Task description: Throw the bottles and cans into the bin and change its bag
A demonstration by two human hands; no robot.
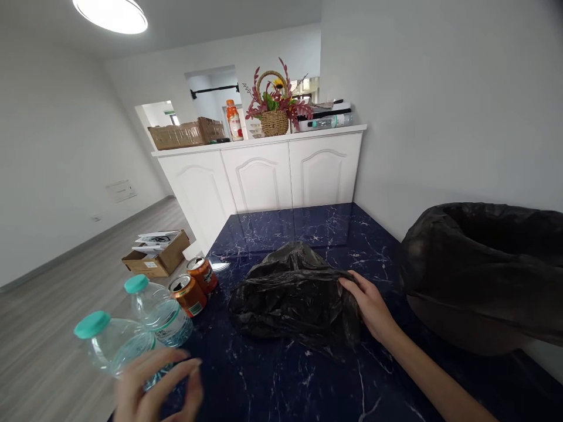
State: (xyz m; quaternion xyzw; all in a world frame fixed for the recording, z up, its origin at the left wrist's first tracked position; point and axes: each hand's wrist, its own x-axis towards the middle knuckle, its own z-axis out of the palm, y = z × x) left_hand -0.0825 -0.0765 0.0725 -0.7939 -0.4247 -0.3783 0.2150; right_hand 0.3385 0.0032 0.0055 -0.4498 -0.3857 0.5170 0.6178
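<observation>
A crumpled black plastic bag lies in the middle of the dark blue marble table. My right hand rests on the bag's right side, its fingers pinching the plastic. At the lower left, my left hand is blurred, with its fingers apart and nothing in them, right in front of the nearer of two clear water bottles with teal caps. Two orange drink cans stand just behind the bottles at the table's left edge.
A large bin lined with a black bag stands at the right against the wall. A white cabinet at the back carries a flower basket, an orange bottle and cardboard boxes. An open cardboard box sits on the wooden floor.
</observation>
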